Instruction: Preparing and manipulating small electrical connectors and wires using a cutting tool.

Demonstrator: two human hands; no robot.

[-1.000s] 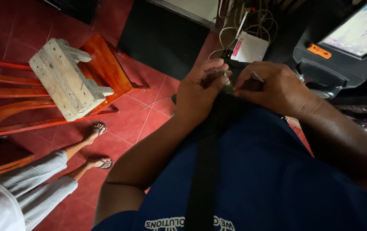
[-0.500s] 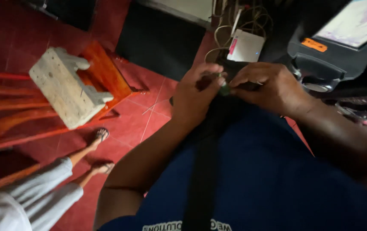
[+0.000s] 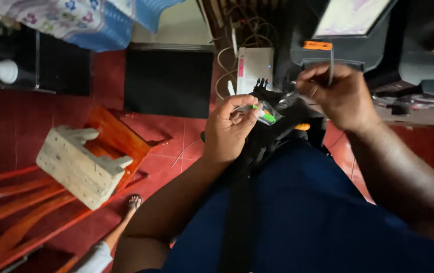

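**Item log: small clear packet held over a black pouch, listed left to right**

1. Pale wooden block [image 3: 83,164], resting on an orange-red wooden frame [image 3: 115,136] over the red tile floor [image 3: 176,136]. A sandalled foot [image 3: 135,202] of another person shows below it.

2. Black mat [image 3: 169,83] on the floor, rectangular, unmarked.

3. Left hand [image 3: 229,131]: grip pinched shut on a small clear plastic packet [image 3: 261,112] with a green-and-white piece inside. I judge it very light, thin and crinkly, somewhat slippery; best taken by a flat edge between thumb and forefinger, not squeezed over the contents. It sits in mid-air just above the black pouch [image 3: 282,126] at my waist.

4. White box-shaped device [image 3: 255,68] with a pink strip down its left side, upright among pale cables [image 3: 227,60].

5. Right hand [image 3: 341,96]: fingers pinched together around something thin near the packet's far end; I cannot tell whether it is a strip of the plastic or a separate item.

6. Dark grey machine [image 3: 358,55] on the worktop, carrying a small orange rectangular label [image 3: 318,45] and a tilted pale screen [image 3: 351,17].
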